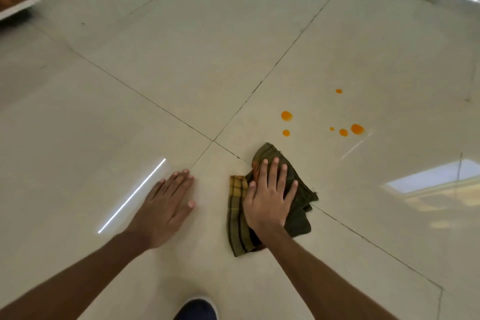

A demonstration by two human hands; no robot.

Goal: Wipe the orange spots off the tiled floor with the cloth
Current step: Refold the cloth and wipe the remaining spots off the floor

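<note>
Pressing the cloth (pixel 298 197) flat at lower centre, the right hand (pixel 268 200) spreads its fingers; the left hand (pixel 166 209) lies flat, fingers together, on the floor (pixel 130 112) below the spots (pixel 286 116).

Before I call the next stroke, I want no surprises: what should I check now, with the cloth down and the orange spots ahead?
1. Cloth pinned: ok; the right hand lies flat on the cloth, fingers spread.
2. Support: ok; the left hand rests flat on the tiled floor.
3. Spots wiped: not ok; six orange spots show beyond the cloth, untouched by it.
4. Path to the nearest spot: ok; only bare tile lies between.
5. Cloth's underside clean: cannot tell; hidden.
6. Shoe out of the way: ok; behind both hands.
</note>
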